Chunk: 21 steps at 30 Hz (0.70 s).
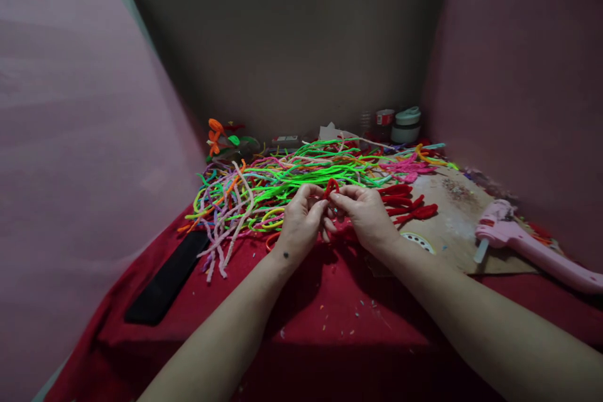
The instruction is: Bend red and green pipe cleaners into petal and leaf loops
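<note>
Between my two hands is a red pipe cleaner (332, 184), bent into a small loop that points up. My left hand (304, 217) pinches it from the left with thumb and fingertips. From the other side my right hand (365, 210) grips it the same way, and the fingertips nearly meet. The lower part of the pipe cleaner is hidden by the fingers. Several red bent pipe cleaner pieces (404, 202) lie just right of my right hand. Behind both hands spreads a big heap of coloured pipe cleaners (306, 176), bright green in the middle.
A pink hot glue gun (509, 226) rests at the right on a cardboard sheet (452, 226). A black flat object (167, 279) lies at the left on the red cloth (211, 314). An orange pipe cleaner flower (215, 135) and a lidded container (406, 125) stand at the back wall.
</note>
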Each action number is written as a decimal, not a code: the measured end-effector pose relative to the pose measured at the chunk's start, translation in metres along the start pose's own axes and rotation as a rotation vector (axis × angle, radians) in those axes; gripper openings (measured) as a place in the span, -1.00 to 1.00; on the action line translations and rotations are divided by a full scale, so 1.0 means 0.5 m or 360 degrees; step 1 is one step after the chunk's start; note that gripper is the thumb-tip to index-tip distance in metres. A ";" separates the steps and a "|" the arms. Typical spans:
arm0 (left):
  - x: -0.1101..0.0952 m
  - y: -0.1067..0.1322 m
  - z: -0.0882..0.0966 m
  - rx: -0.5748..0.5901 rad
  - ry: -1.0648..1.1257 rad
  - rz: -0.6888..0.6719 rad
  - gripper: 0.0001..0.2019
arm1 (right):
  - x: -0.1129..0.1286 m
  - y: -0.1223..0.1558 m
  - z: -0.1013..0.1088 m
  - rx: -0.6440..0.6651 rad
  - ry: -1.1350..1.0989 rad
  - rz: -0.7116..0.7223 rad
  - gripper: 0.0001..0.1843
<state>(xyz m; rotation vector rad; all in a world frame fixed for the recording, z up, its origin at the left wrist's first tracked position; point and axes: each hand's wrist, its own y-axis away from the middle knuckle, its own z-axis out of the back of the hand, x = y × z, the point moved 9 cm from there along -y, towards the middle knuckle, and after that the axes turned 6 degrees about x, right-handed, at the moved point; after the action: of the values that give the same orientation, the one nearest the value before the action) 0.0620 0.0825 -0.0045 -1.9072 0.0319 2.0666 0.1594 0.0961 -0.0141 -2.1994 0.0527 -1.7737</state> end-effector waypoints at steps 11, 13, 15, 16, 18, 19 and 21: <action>0.016 -0.005 -0.002 0.0085 0.0054 0.0162 -0.82 | -0.013 -0.008 0.008 -0.0007 -0.0238 -0.0178 -0.79; 0.016 -0.005 -0.004 0.0102 0.0035 0.0178 -0.84 | -0.007 -0.011 0.013 -0.0030 -0.0312 -0.0146 -0.78; 0.018 -0.003 -0.011 0.0164 0.0037 0.0216 -0.85 | -0.005 -0.015 0.006 0.0060 -0.0365 -0.0135 -0.77; 0.020 -0.001 -0.014 0.0199 0.0053 0.0238 -0.85 | -0.005 -0.016 0.002 0.0109 -0.0367 -0.0143 -0.76; 0.023 0.001 -0.018 0.0269 0.0125 0.0271 -0.84 | -0.009 -0.017 0.001 0.0144 -0.0356 -0.0168 -0.77; 0.024 0.002 -0.019 0.0307 0.0176 0.0280 -0.83 | -0.010 -0.017 0.003 0.0129 -0.0354 -0.0175 -0.78; 0.026 0.003 -0.022 0.0396 0.0281 0.0296 -0.82 | -0.012 -0.016 0.009 0.0070 -0.0358 -0.0181 -0.80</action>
<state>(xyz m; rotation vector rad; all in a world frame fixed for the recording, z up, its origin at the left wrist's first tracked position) 0.0714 0.0815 -0.0185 -1.9843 0.5010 1.8924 0.1610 0.1061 -0.0186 -2.3969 -0.1632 -1.5542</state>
